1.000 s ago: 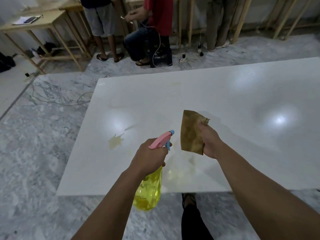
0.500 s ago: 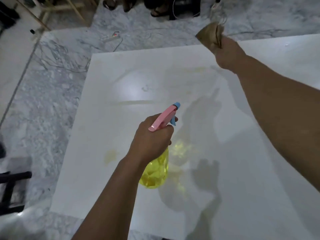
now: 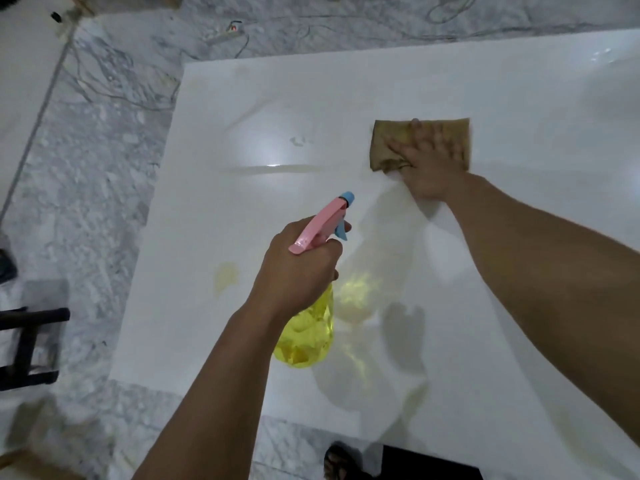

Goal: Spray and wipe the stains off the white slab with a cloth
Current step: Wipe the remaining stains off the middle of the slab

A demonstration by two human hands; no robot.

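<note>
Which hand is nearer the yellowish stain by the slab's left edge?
Left. The left hand holds the spray bottle just right of the yellowish stain; the right hand presses the cloth far beyond.

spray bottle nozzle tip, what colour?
Blue, on the pink trigger head of the yellow translucent spray bottle; clearest in the head view.

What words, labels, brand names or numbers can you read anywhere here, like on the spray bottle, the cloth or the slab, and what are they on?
None can be read.
Spray bottle in the left hand: no label or print shows on its yellow body or pink head.
Cloth under the right hand: plain brown, no tag seen.
White slab: only stains and glare.
Power strip on the floor: too small to tell.
</note>
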